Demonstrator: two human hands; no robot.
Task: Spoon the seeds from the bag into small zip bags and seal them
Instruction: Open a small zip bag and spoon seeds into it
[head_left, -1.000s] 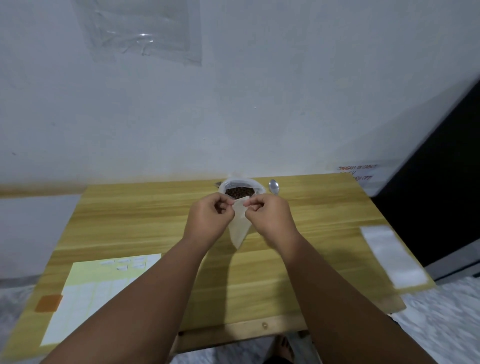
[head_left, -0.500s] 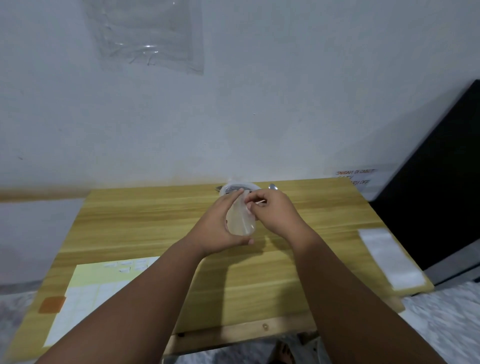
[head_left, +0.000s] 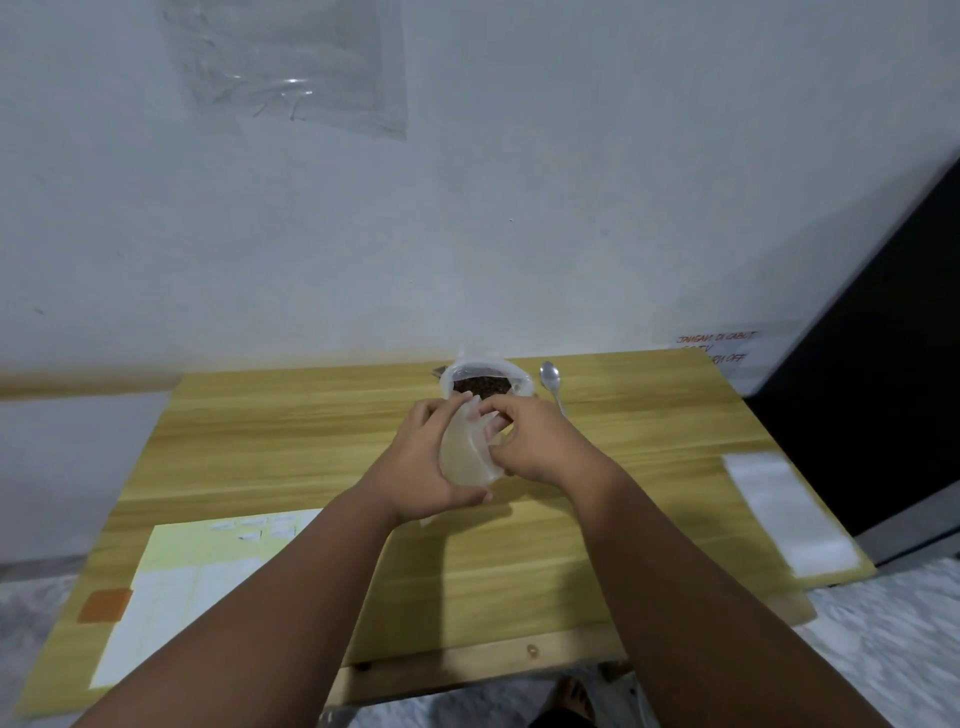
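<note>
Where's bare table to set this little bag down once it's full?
Bare wood: between the right hand and the white strip at the right edge; also left of the seed bag, beyond the yellow sheet. Crowded far centre: seed bag, spoon, left hand, small zip bag.

The left forearm (head_left: 291, 597) and right forearm (head_left: 701, 571) are bare up to the bottom edge of the frame. The left grip (head_left: 421, 467) and right grip (head_left: 543, 441) are bare too. At bottom centre a bare foot (head_left: 574, 693) shows above a dark strip of cloth (head_left: 558, 721).
</note>
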